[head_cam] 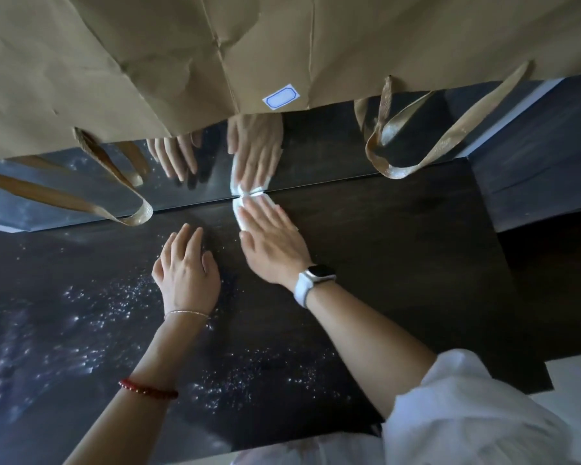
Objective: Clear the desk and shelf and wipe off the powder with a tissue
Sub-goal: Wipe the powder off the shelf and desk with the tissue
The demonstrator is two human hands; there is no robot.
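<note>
Currently, the wiping step was in hand, with clearing apparently done on this part of the table (pixel 399 250), since nothing stood on the dark surface I could see. Powder (pixel 91 307) lay thickest at the left as white specks, thinning toward the near centre. My left hand (pixel 185 270) rested flat on the table among those specks, fingers spread and loosely extended, gripping nothing. Just right of it, my right hand (pixel 269 243) was also flat and fully extended, palm down, pressing the white tissue (pixel 240 214) against the surface; the tissue was pinned under the fingers rather than pinched. It sat at the rear edge of the table, touching the glossy back panel (pixel 316 152), which mirrored both hands. To the right of the tissue the surface appeared free of powder. Overhead hung brown paper bags (pixel 182 62) with ribbon handles.

In my judgement, the next move called for drawing the tissue leftward and toward me across the remaining specks, keeping flat pressure, and lifting the left hand clear of the path first.
</note>
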